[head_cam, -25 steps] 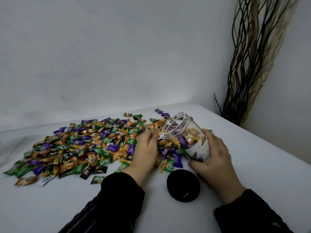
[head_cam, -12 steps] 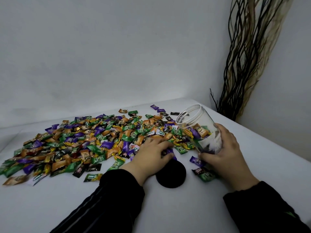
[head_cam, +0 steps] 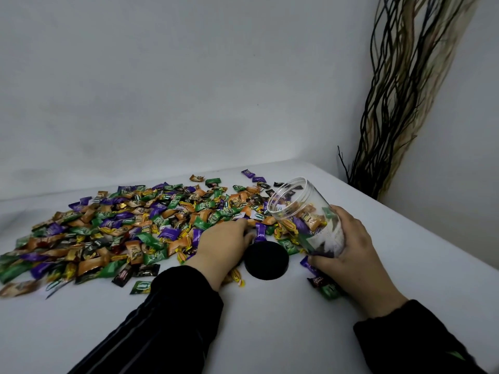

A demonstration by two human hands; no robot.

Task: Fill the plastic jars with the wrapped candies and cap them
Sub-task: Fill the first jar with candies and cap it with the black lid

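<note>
1. Desk (head_cam: 270, 333): carries the candy spread (head_cam: 129, 222) across its left and centre.
2. Jar (head_cam: 305, 214): grasped at its base by the right hand (head_cam: 348, 255), long axis tilted, open mouth facing left toward the candies.
3. Left hand (head_cam: 224, 244): nearer the candies, fingers curled among them; whether it grasps any, I cannot tell.
4. Black cap (head_cam: 266, 261): on the desk between both hands.

Head cam, fwd-down, close over table (head_cam: 270, 333)
</note>
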